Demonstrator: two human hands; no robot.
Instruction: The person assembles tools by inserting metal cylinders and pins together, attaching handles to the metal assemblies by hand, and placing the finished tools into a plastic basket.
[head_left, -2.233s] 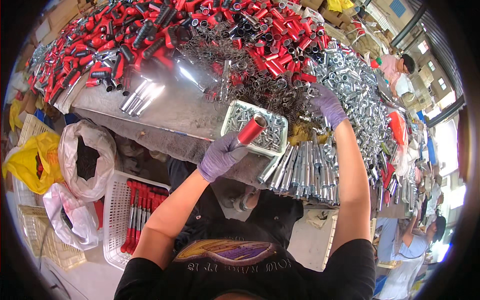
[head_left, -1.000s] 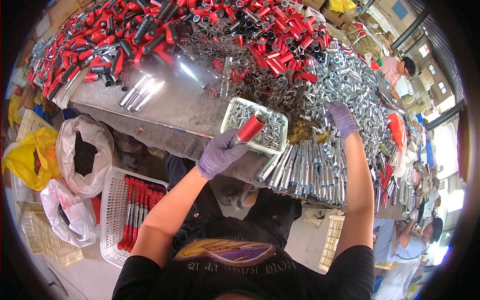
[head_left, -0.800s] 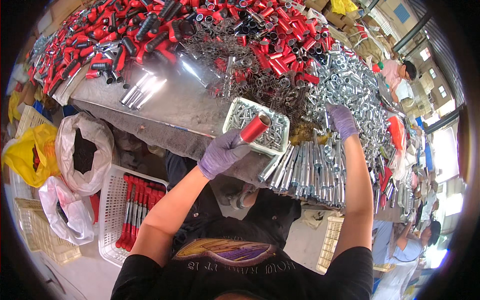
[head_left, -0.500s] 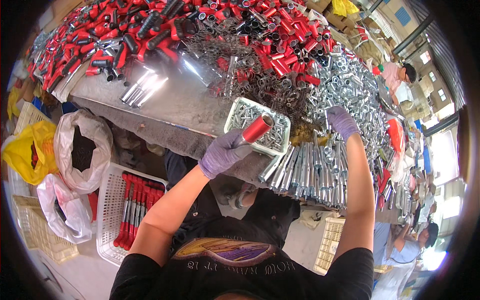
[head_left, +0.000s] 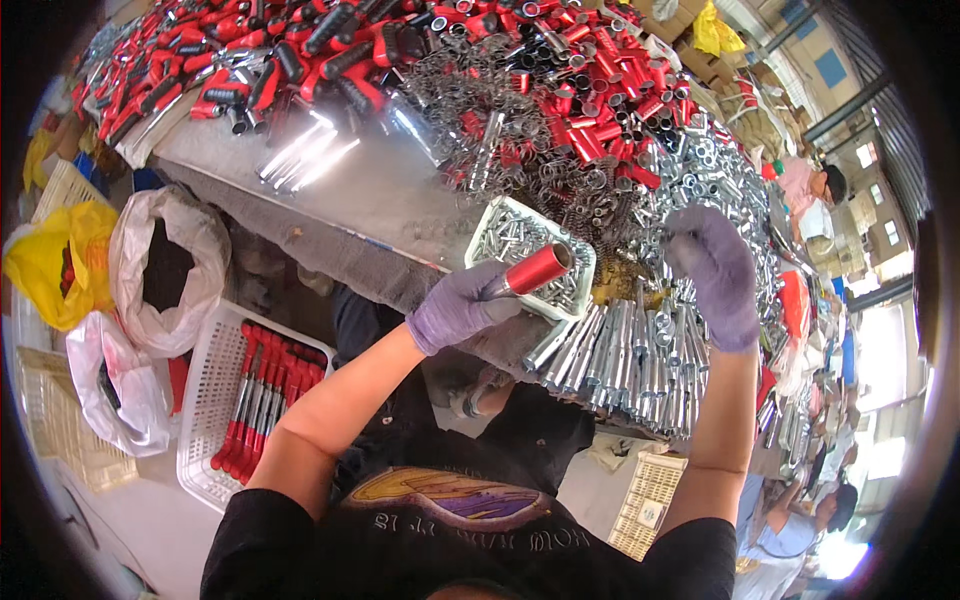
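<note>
My left hand (head_left: 458, 306), in a purple glove, is closed around a red tube (head_left: 538, 268). A strip of silver shows between the tube's red part and my fingers, and its open end points up to the right. Right beneath that end stands a white plastic basket (head_left: 484, 222) of small metal pins. My right hand (head_left: 716, 275), gloved too, is raised over the right end of a row of long silver tubes (head_left: 625, 350). Its fingers are curled and slightly blurred; whatever they hold, if anything, is hidden. Behind it lies a heap of short silver metal pieces (head_left: 712, 165).
Thin wire springs (head_left: 470, 95) are piled mid-table, beside red sleeves (head_left: 600, 75) and red-and-black handles (head_left: 265, 85). A white crate (head_left: 195, 440) of red-handled tools stands lower left, near open sacks (head_left: 165, 275). Other people (head_left: 800, 520) are at the right.
My right hand has risen from the silver pieces and come nearer to me, its fingers curled. My left hand keeps hold of the red tube, almost in place. The view has shifted slightly.
</note>
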